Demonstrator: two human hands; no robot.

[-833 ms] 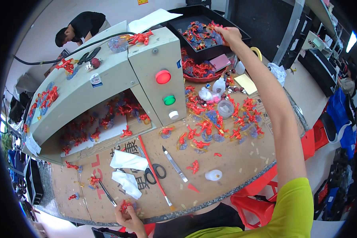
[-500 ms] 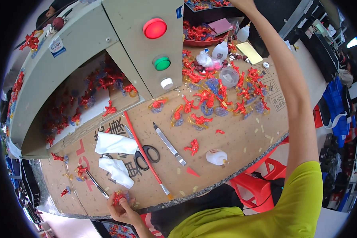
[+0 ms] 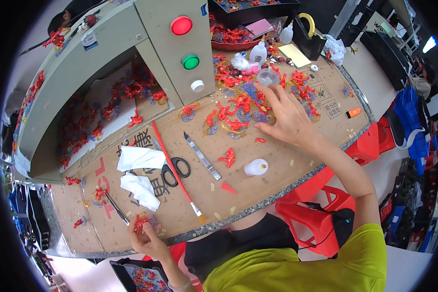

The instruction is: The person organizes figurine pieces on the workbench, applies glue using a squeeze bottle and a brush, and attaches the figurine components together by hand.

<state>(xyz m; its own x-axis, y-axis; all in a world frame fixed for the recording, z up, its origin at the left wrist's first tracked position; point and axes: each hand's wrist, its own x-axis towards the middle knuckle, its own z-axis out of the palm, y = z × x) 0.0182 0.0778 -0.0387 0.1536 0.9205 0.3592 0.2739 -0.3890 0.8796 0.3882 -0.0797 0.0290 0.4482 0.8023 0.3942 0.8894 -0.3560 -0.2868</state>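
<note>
My left hand [image 3: 150, 242] is at the near edge of the table, its fingers closed round a small red figurine [image 3: 141, 225] with some clear yellow and bluish parts. My right hand [image 3: 291, 119] hovers at or just over a spread of similar red figurines [image 3: 242, 103], thumb and fingers apart; I see nothing between them. Beside the right hand stands a clear round cup [image 3: 268, 77]. A lone red piece [image 3: 228, 158] and a white squeeze bottle [image 3: 256, 167] lie nearer to me. Close to my left hand rests a slim black-and-silver pen-like tool [image 3: 117, 208].
A grey arched machine [image 3: 151, 63] with lit buttons fills the back left, with figurines inside. Scissors [image 3: 182, 167], a red-handled brush [image 3: 180, 182], a craft knife [image 3: 202, 155] and white cloths [image 3: 140, 159] lie mid-table. A tape dispenser [image 3: 310, 41] stands far right.
My right hand has come down from the far upper edge to the spread figurines. The left hand still holds its figurine, and the whole view has shifted a little.
</note>
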